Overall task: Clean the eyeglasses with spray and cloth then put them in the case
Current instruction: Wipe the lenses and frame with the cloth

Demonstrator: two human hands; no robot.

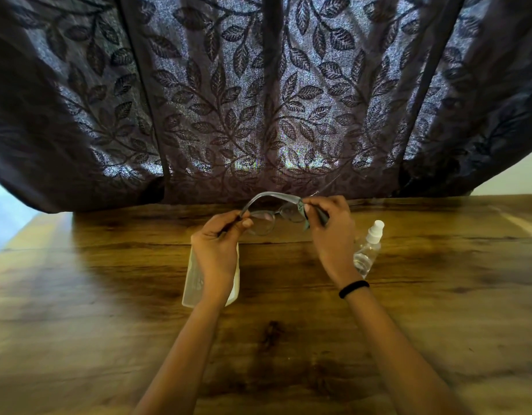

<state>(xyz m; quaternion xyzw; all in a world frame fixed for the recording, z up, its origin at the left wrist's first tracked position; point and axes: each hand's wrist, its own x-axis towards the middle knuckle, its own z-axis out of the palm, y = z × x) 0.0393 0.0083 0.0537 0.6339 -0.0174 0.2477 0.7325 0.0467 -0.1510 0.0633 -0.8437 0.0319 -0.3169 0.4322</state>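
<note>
I hold the eyeglasses above the wooden table, lenses facing me. My left hand pinches the left end of the frame. My right hand presses a grey-green cloth around the right lens and hinge. A grey temple arm arches over the top between both hands. The clear spray bottle with a white nozzle lies on the table just right of my right wrist. The pale translucent case rests on the table beneath my left hand and forearm, partly hidden.
A dark leaf-patterned curtain hangs right behind the table's far edge, close behind the glasses. A black band circles my right wrist. The table's left edge runs diagonally at the far left.
</note>
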